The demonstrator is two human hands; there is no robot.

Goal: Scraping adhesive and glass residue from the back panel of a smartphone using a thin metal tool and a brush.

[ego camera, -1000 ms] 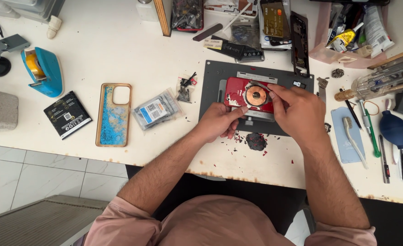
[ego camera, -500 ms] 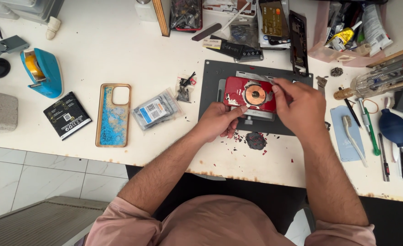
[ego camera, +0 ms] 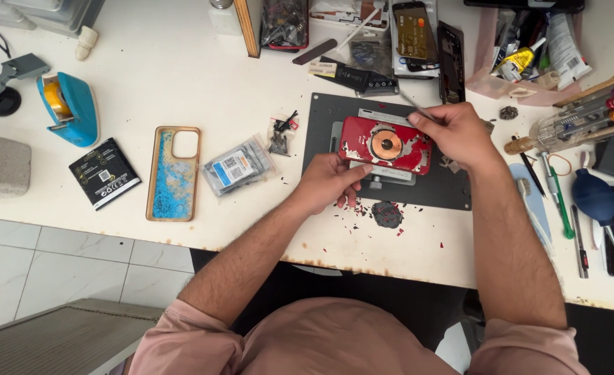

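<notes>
I am working over a red phone back panel [ego camera: 386, 144] that lies on a dark grey work mat [ego camera: 321, 132] near the middle of my white bench [ego camera: 168, 76]. The panel's red coating is chipped, and a round copper coil ring [ego camera: 385, 143] sits at its centre. My left hand [ego camera: 328, 182] rests at the panel's near left corner, fingers curled and thumb pressed along the lower edge, steadying it. My right hand [ego camera: 454, 133] sits at the panel's right end, fingers closed together around a thin metal tool [ego camera: 412, 103] whose tip points away up and to the left; I cannot tell whether the tool touches the panel. Small red and dark flakes [ego camera: 362, 208] lie scattered on the bench just below the mat, beside a dark round lump [ego camera: 387, 214]. To my left lie a clear packet with a label [ego camera: 237, 167], a phone case with a blue glitter back [ego camera: 173, 173], a small black box [ego camera: 104, 173] and a blue tape dispenser [ego camera: 71, 107]. To my right, well apart from the panel, are a blue air blower [ego camera: 594, 196] and a green-handled tool [ego camera: 559, 201]
</notes>
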